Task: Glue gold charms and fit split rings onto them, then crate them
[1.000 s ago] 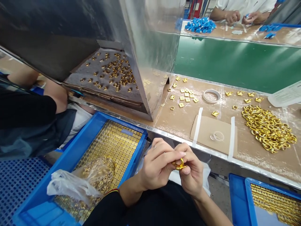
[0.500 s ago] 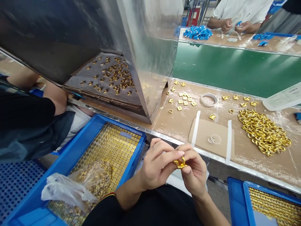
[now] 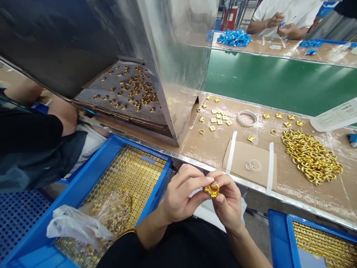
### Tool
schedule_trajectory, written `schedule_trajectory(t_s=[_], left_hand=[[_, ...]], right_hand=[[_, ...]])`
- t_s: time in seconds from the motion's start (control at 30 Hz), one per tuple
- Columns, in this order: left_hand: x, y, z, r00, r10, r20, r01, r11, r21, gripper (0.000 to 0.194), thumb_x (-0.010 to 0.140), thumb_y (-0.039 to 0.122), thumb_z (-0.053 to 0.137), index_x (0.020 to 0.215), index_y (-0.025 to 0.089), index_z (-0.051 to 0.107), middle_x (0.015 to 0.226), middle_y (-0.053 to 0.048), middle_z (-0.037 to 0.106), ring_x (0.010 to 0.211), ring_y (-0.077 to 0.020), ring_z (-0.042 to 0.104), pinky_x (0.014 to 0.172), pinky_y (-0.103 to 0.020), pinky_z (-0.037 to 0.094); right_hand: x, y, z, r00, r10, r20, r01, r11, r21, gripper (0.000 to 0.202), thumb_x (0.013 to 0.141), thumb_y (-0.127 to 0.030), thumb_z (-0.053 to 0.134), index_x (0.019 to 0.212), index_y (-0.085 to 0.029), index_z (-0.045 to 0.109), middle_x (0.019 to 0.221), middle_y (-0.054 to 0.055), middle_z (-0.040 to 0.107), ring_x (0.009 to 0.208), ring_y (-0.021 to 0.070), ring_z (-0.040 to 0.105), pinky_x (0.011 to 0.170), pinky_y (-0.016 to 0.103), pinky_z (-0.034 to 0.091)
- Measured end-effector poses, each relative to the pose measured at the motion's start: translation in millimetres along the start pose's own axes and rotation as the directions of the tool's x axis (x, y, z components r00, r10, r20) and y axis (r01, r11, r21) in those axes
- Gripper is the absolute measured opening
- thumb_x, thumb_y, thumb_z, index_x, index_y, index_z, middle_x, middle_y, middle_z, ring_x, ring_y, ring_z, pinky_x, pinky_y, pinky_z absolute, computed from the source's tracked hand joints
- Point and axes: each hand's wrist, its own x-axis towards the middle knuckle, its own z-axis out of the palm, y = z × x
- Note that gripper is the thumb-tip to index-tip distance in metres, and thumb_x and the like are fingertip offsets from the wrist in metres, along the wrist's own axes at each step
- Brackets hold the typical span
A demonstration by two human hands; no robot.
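Between my two hands is a small gold ring-shaped piece (image 3: 212, 190) with a flat base, just in front of the bench edge. My left hand (image 3: 184, 191) pinches it from the left with thumb and fingertips. On the other side my right hand (image 3: 228, 197) grips it between thumb and forefinger. A cardboard pad (image 3: 242, 158) held by white tape strips lies on the bench beyond, with a clear plastic ring (image 3: 253, 165) on it. To the right of the pad is a heap of gold rings (image 3: 312, 156).
At left stands a metal hood (image 3: 158, 74) over scattered gold rings (image 3: 136, 89). Below it, a blue crate (image 3: 164, 178) holds gold pieces and a plastic bag (image 3: 78, 223). Another blue tray (image 3: 291, 238) is at lower right. Across the green belt (image 3: 262, 78), a person (image 3: 287, 16) handles blue parts.
The gold piece has turned in my fingers, so its ring opening shows more. My hands have shifted slightly left. The person opposite has raised one hand.
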Motion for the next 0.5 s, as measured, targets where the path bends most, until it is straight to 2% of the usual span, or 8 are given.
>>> schedule_trajectory(t_s=[0.27,0.4,0.5], left_hand=[[-2.2,-4.6,-0.1,0.999,-0.039,0.007,0.039,0.999,0.013,0.028,0.101,0.035,0.054,0.122,0.019,0.064,0.094,-0.005,0.063,0.083,-0.0151,0.061,0.070,-0.028,0.055],[-3.8,-6.2,-2.2,0.999,-0.037,0.023,0.036,0.999,0.018,0.026,0.100,0.033,0.057,0.121,0.019,0.064,0.094,-0.005,0.064,0.084,-0.0155,0.062,0.071,-0.028,0.055],[-8.2,-5.7,-1.1,0.998,-0.054,0.045,0.051,0.996,0.068,0.024,0.097,0.027,0.063,0.120,0.019,0.065,0.096,-0.005,0.066,0.087,-0.0157,0.064,0.076,-0.027,0.055]], right_hand=[[0.5,2.8,4.0,0.998,0.032,0.047,-0.035,0.998,0.057,0.014,0.093,-0.042,0.070,0.095,-0.028,0.070,0.090,0.003,0.057,0.075,0.0157,0.055,0.065,0.027,0.048],[1.8,1.4,6.8,0.999,0.038,0.012,-0.039,0.997,0.068,0.016,0.092,-0.043,0.070,0.093,-0.027,0.068,0.089,0.003,0.057,0.073,0.0160,0.054,0.066,0.028,0.048],[-2.2,-2.1,-0.8,0.999,0.034,-0.042,-0.032,0.998,0.055,0.021,0.090,-0.045,0.072,0.092,-0.025,0.065,0.086,0.003,0.056,0.070,0.0154,0.052,0.066,0.029,0.048]])
